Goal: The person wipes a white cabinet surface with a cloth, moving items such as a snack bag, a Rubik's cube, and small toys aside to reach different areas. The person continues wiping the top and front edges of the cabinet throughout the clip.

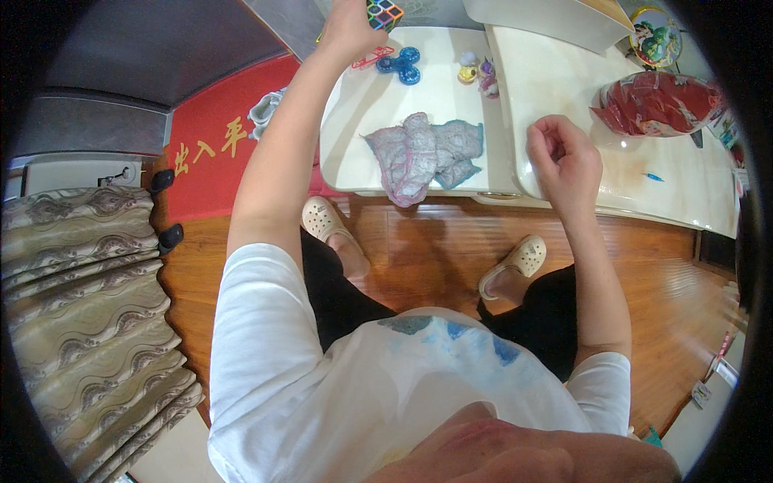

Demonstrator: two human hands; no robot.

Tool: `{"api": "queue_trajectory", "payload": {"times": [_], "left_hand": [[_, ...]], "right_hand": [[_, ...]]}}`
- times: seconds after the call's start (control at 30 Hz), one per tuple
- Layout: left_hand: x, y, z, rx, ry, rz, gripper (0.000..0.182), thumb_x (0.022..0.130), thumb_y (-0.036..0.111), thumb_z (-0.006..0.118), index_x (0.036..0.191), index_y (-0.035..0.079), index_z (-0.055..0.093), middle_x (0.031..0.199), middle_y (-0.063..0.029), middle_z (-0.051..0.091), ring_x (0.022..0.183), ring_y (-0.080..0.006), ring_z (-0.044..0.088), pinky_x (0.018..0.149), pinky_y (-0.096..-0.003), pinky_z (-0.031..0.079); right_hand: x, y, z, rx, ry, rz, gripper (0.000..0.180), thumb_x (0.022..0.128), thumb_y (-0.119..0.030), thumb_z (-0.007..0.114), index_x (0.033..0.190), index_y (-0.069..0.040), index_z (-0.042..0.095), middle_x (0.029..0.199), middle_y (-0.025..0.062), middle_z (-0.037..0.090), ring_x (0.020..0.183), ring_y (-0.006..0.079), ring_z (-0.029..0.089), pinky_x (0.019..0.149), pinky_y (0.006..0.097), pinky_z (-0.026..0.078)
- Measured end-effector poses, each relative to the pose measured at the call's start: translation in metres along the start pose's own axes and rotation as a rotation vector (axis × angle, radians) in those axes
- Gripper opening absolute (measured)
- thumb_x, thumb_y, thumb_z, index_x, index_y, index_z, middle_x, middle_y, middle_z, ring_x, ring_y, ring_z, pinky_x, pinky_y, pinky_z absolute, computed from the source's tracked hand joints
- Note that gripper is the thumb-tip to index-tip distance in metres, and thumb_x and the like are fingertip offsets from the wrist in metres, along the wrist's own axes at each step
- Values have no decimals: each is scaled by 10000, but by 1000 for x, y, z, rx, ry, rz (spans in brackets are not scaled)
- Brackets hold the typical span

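Note:
At the top edge of the view, my left hand (353,29) is closed on a puzzle cube (385,14) with coloured tile borders; the hand covers part of it. Below it, a blue three-lobed fidget spinner (401,65) lies on the white tabletop (344,154), beside a thin red openwork piece (374,57). Crumpled grey cloths (423,154) with pink and teal edging lie near the front edge, one corner hanging over. My right hand (566,160) is loosely curled above the right-hand white surface (543,78), with nothing visible in it.
Small toy figures (477,73) stand at the back. On the right are a red plastic bag (661,104), a small blue object (653,177), a white box (549,21) and a round decorated item (656,37). A red mat (205,133) bearing writing and a patterned curtain (90,290) are left.

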State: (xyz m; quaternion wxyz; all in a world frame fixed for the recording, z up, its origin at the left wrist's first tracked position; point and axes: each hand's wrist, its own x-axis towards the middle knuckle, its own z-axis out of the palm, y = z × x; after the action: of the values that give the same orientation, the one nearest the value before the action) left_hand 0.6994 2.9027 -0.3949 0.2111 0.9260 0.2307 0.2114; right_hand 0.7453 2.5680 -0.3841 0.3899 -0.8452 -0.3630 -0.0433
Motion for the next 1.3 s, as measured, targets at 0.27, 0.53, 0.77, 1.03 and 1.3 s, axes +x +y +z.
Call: {"api": "queue_trajectory", "payload": {"times": [0.27,0.53,0.77,1.03,1.3], "left_hand": [[-36,-14,23,202,47,169,638,662,-39,721,1251,61,499,1205,-205,466,1118,-377,531,913,-434,493],[-28,-18,46,65,133,126,655,667,63,809,1241,37,495,1217,-210,462,1120,-387,528,922,-414,485],[-7,-17,67,-92,180,19,701,677,191,838,1237,3,461,1163,-233,492,1056,-415,550,877,-448,473],[-8,-31,73,-127,177,85,687,655,55,775,1270,48,469,1257,-200,452,1169,-369,513,997,-388,447],[-6,-33,70,-80,105,117,726,665,84,764,1313,52,437,1247,-214,480,1171,-378,514,996,-400,446]], "right_hand": [[0,-1,-1,-18,-2,-2,94,819,-163,672,807,-72,652,625,51,566,563,197,554,533,317,441],[0,0,1,-14,5,-15,95,818,-162,671,803,-70,649,619,50,565,565,196,558,534,316,442],[0,-1,1,4,7,9,92,817,-156,671,802,-69,648,615,49,561,557,189,553,533,312,442],[1,1,0,-2,12,-31,86,815,-149,672,803,-68,648,617,51,562,558,190,551,533,313,441],[0,1,0,2,7,-23,88,816,-153,673,804,-70,647,613,53,561,554,196,548,531,318,440]]}}
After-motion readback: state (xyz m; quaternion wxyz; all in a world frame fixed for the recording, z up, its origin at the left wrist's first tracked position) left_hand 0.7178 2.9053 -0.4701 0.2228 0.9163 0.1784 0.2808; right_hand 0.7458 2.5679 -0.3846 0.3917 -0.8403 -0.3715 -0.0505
